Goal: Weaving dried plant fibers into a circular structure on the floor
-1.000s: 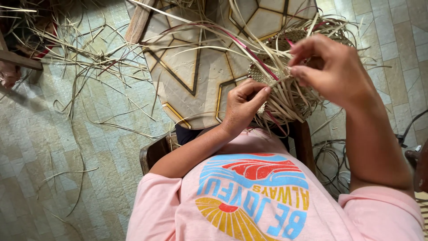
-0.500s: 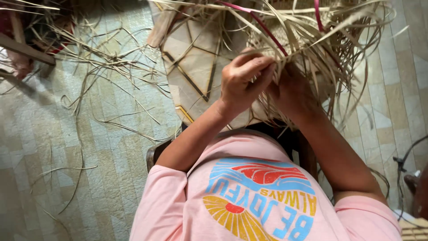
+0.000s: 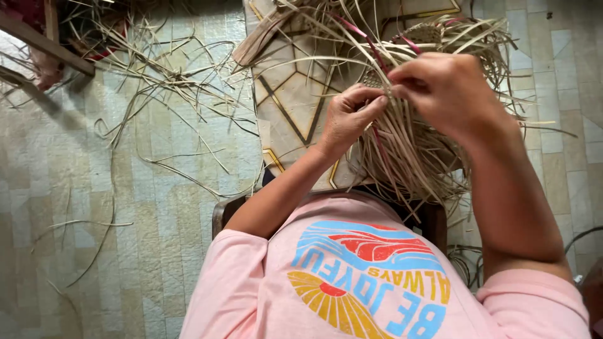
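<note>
1. I see the left hand (image 3: 347, 119) at centre frame, fingers curled narrow, tips pinching pale straw strips at the edge of the weave.
2. Right hand (image 3: 443, 88) sits upper right of centre, just beside the left one, fingers bunched tight on a few of the same strips. Fingertips of both hands nearly touch.
3. Work piece: a half-woven pale straw basket with loose trailing strands (image 3: 418, 135). It sits under and between both hands, upper centre-right of the frame. The woven part shows above the right hand; unwoven strands fan down toward the body.
4. A few pink-red dyed strips (image 3: 359, 31) run through the bundle, top centre.
5. Behind the basket: a beige panel with dark and gold geometric lines (image 3: 295, 100), upper centre.
6. Scattered loose dry straw strands (image 3: 163, 81) lie on the pale green-and-cream tiled floor (image 3: 94, 207), upper left through left.
7. Dark wooden frame piece (image 3: 47, 44) in the upper left corner.
8. Pink short-sleeved shirt with a multicoloured print (image 3: 370, 282) fills the bottom centre. A dark wooden chair edge (image 3: 223, 210) is visible just left of the left forearm.
</note>
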